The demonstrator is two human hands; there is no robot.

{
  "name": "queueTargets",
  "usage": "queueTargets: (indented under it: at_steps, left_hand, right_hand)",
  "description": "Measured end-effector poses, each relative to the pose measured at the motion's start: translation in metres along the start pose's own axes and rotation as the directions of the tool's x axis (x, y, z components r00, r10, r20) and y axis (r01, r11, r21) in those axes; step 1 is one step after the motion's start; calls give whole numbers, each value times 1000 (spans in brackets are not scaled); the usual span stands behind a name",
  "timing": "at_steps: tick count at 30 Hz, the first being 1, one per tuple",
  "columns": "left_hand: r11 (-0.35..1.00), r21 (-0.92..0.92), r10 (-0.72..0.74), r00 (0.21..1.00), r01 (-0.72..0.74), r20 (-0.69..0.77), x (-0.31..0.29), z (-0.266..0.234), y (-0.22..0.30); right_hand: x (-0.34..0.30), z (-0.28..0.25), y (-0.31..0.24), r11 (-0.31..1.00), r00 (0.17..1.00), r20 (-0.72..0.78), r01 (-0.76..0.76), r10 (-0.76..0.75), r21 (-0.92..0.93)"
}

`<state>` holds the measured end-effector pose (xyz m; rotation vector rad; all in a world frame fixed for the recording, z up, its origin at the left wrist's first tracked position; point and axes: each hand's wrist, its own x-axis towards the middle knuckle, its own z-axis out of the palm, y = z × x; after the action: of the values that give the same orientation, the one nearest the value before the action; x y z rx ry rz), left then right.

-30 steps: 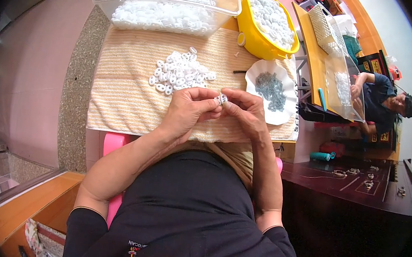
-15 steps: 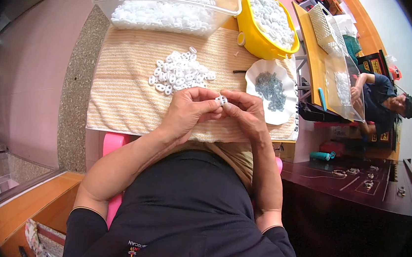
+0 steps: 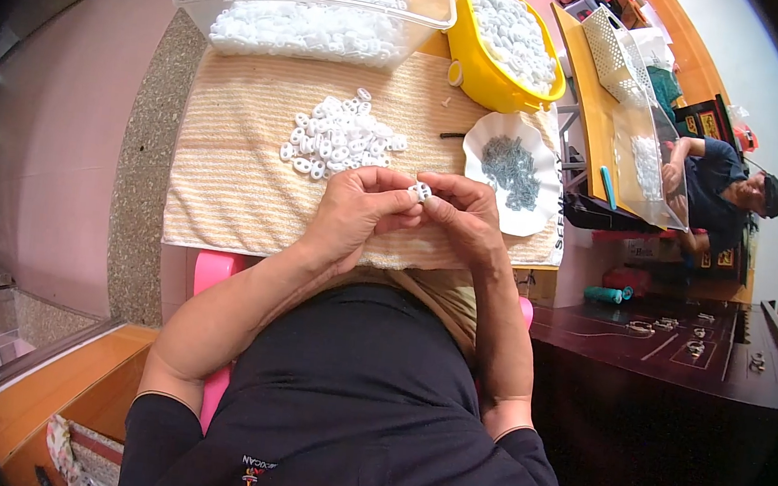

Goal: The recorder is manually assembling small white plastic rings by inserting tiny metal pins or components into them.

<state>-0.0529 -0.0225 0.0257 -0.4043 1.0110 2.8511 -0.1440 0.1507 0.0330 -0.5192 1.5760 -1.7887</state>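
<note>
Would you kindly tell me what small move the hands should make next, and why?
Perhaps the right hand should press gently on the small white piece while the left hand steadies it, since it sits pinched between both.

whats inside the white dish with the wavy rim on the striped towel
The white wavy-rimmed dish holds a loose heap of small grey-blue pieces. Whatever lies under the heap is covered and cannot be seen.
</note>
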Motion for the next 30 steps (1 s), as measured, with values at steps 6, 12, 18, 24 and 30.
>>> queueTargets:
  at_steps: [6, 12, 18, 24, 30]
  left_hand:
    - [999, -29, -18, 1000, 18, 4, -1, 0, 0]
    - [998, -53, -45, 999, 46, 3, 1, -1, -1]
    - [995, -75, -65, 998, 65, 6, 2, -2, -1]
    - [987, -135, -84, 994, 92, 66, 2, -2, 0]
    - [982, -149, -100, 990, 114, 96, 0, 2, 3]
  right_hand:
    - [-1, 2, -1, 999, 1000, -9, 1, -1, 38]
    - [-1, -1, 2, 1000, 1000, 6, 20, -20, 13]
    - [-1, 0, 2, 999, 999, 8, 35, -35, 10]
    - [-1, -2, 5, 995, 998, 25, 57, -59, 82]
    - [-3, -1, 3, 991, 997, 20, 73, -76, 116]
